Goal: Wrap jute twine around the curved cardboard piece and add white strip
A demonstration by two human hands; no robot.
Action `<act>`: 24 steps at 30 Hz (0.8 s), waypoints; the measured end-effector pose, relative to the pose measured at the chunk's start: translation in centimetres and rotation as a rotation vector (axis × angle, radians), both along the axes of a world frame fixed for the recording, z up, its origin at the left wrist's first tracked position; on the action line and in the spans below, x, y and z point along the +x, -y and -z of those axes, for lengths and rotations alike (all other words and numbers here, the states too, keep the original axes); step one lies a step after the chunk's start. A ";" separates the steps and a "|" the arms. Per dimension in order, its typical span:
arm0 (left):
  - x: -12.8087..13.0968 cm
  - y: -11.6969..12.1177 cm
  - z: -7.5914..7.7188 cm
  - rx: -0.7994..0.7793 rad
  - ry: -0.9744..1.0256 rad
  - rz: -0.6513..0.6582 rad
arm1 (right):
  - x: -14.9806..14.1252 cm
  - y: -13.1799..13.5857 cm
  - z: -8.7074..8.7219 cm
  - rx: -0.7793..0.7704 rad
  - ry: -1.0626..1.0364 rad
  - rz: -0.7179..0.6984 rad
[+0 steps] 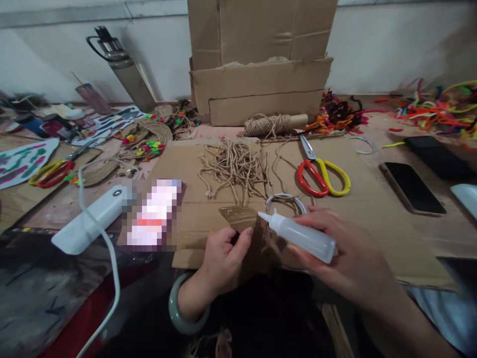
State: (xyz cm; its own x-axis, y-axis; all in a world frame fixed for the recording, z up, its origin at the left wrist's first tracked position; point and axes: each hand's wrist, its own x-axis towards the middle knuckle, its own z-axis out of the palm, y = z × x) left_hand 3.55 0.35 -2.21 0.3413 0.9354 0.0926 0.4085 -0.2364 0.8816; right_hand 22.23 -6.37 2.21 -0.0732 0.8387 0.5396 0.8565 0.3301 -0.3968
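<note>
My left hand (226, 256), with a pale green bangle (177, 311) at the wrist, pinches a small brown piece of cardboard (238, 218). Shiny wet streaks lie along the upper part of that piece. In my right hand (346, 263) is a translucent squeeze bottle of glue (305, 238), tilted so its nozzle points left, close to the piece's right edge. Just beyond the hands lies a tangled heap of cut jute cords (238, 166). A white ring (286, 198) rests partly behind the bottle on the cardboard sheet (376, 219).
Scissors with red and yellow handles (323, 174) lie right of the cords. A roll of twine (274, 124) sits before an upright cardboard box (261, 84). Phones (413, 186) lie at right; a white power bank (93, 219) with a cable is at left. A tall bottle (130, 74) stands behind.
</note>
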 end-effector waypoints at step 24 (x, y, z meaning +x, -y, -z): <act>-0.2 0.0 0.5 0.020 0.093 -0.010 | 0.2 -0.6 -0.5 -0.073 -0.073 0.016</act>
State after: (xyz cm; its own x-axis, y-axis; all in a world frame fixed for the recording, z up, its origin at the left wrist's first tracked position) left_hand 3.40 0.33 -2.70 0.3209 0.9364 0.1421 0.3276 -0.2505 0.9110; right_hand 22.43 -5.72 2.73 -0.0218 0.8766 0.4807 0.8292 0.2845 -0.4811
